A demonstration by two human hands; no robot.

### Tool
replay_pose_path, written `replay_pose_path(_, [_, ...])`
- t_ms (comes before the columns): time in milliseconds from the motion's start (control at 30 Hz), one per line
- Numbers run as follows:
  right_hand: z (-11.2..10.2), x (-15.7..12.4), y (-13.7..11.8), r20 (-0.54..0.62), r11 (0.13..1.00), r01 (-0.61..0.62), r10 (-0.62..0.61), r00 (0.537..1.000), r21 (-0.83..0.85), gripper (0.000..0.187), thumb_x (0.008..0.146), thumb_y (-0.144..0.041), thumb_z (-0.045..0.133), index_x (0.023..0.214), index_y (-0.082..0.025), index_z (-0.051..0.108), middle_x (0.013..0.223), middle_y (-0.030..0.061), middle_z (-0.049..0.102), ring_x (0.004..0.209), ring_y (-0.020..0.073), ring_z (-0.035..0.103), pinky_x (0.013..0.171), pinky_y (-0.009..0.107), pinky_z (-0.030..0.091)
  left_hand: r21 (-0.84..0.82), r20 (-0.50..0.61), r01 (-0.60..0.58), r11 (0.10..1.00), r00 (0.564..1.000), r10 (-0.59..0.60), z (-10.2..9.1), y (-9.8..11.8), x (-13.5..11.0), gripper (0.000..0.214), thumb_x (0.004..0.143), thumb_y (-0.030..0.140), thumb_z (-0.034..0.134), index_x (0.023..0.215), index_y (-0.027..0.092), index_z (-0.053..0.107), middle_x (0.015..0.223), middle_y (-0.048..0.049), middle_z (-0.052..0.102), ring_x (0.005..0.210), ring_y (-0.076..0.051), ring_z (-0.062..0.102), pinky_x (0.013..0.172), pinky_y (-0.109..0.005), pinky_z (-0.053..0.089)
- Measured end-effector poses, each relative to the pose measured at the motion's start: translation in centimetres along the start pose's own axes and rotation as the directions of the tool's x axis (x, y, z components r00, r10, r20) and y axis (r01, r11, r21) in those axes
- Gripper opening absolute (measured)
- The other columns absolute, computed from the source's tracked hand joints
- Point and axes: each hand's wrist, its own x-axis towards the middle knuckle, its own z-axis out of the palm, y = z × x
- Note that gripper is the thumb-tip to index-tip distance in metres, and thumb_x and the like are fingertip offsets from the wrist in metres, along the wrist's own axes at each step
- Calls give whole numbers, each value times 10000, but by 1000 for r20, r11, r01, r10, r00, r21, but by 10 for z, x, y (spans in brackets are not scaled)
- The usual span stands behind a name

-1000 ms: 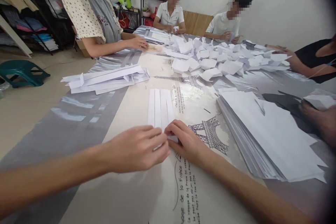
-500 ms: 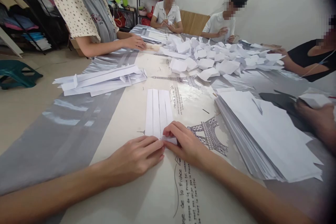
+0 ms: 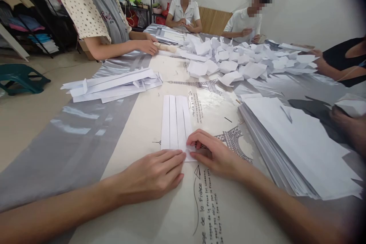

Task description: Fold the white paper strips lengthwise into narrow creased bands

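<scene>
A folded white paper sheet (image 3: 174, 124) with several lengthwise creases lies flat on the table before me. My left hand (image 3: 160, 167) is closed at its near end, fingers together and pressing on the edge; the thumb is mostly hidden. At the near right corner, my right hand (image 3: 213, 152) has its thumb and index finger apart, their tips touching or just beside a small turned-up part of the paper. Part of the near edge is covered by my left fingers.
A thick stack of white paper (image 3: 297, 145) stands to the right, folded paper strips (image 3: 114, 85) to the left. Beyond lies a heap of folded white paper pieces (image 3: 228, 57). Several people sit or stand around the table (image 3: 137, 213). A green stool (image 3: 23, 78) is on the floor.
My right hand has shifted slightly right, away from my left fingertips, and its thumb and index finger have parted. My left hand stays on the paper's near end. The view has shifted slightly.
</scene>
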Motion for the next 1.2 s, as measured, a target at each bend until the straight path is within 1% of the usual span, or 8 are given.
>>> replay_pose_path(200, [-1,0,-1,15,1000,0,0,1000,3,204,966,-119,546,1131,-239,549,1107,45,602,912,163,587,814,317,544,-75,145,30,997,989,-19,-3,-4,4,313,1060,236,461,1299,68,574,1117,-148,709,982,-249,681,834,-407,577])
replay_pose_path(300, [-2,-2,3,-4,999,30,-30,1000,-26,185,979,-157,560,1147,-235,563,1122,57,616,908,166,615,791,320,562,-59,178,13,998,984,-2,-3,-6,5,324,1071,252,447,1301,60,570,1081,-139,698,937,-240,662,820,-399,543])
replay_pose_path(400, [-6,-7,4,-11,971,181,-185,983,-154,128,1012,-194,542,1101,-233,626,1148,77,641,978,192,637,812,355,571,-37,180,5,999,984,2,-3,-6,6,303,1067,215,455,1297,61,578,1058,-119,690,948,-232,657,852,-395,516])
replay_pose_path(533, [-12,-13,-6,89,854,347,-340,936,-386,195,1031,-201,516,988,-229,704,996,71,698,917,216,636,794,406,567,-31,136,-7,999,991,11,-3,-6,6,290,1053,170,472,1286,39,584,1026,-107,687,921,-224,652,870,-399,503])
replay_pose_path(633, [-13,-17,-16,152,814,355,-322,934,-459,205,1026,-218,515,1039,-206,719,918,76,707,821,219,635,734,409,570,-37,138,9,999,990,-4,-3,-5,6,283,1050,174,481,1281,55,594,1009,-96,687,911,-218,651,871,-390,503])
replay_pose_path(833, [-10,-22,-25,172,761,350,-307,936,-546,253,1032,-228,475,1103,-173,711,964,104,735,767,226,682,714,428,582,-98,112,31,995,993,-20,-6,-7,4,267,1050,227,496,1242,92,622,1018,-97,705,919,-211,650,876,-358,517])
replay_pose_path(1033, [-6,-26,-24,175,782,294,-236,956,-549,257,1032,-259,461,1070,-208,710,1086,102,730,700,205,714,675,413,576,-43,84,7,999,996,-3,-6,-8,6,224,1020,215,526,1134,89,673,947,-78,701,842,-201,642,837,-351,539])
replay_pose_path(1200, [-5,-27,-17,148,837,249,-201,968,-487,267,1036,-256,456,1113,-258,711,1125,81,728,792,210,734,677,392,555,-5,59,2,1000,998,-1,-7,-5,8,194,1012,197,526,1061,98,686,892,-70,701,805,-191,642,820,-339,548])
